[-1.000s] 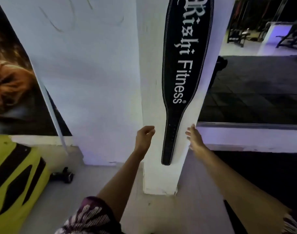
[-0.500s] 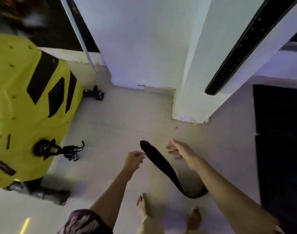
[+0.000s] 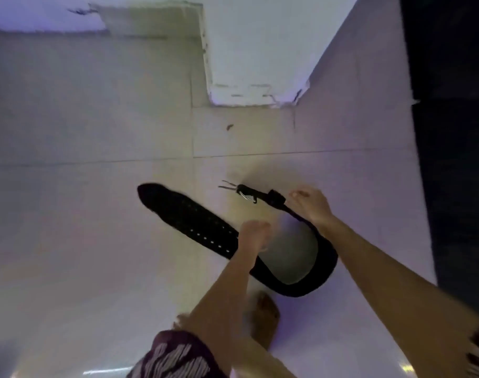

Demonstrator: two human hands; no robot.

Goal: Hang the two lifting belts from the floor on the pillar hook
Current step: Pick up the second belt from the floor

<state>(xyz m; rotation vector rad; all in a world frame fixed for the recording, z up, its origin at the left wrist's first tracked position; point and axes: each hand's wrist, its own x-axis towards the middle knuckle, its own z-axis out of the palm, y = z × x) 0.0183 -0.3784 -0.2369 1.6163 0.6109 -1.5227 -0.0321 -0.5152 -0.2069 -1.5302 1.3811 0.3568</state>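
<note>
I've dropped my view from the belt hanging on the pillar to the second lifting belt (image 3: 194,222), which lies curled on the floor tiles (image 3: 82,214) just in front of the pillar base (image 3: 254,64). My right hand (image 3: 310,204) has come down onto the strap beside the buckle (image 3: 243,192), fingers seemingly curling around it. My left hand (image 3: 253,236) hovers over the perforated end; blur hides its fingers, so I can't tell their state. One belt is up, so I judge this pickup begins the last half.

bare arms, left hand (image 3: 253,236), right hand (image 3: 312,204). dark purple shorts (image 3: 175,356) with white leafy pattern. bare foot (image 3: 265,309) just above shorts.
</note>
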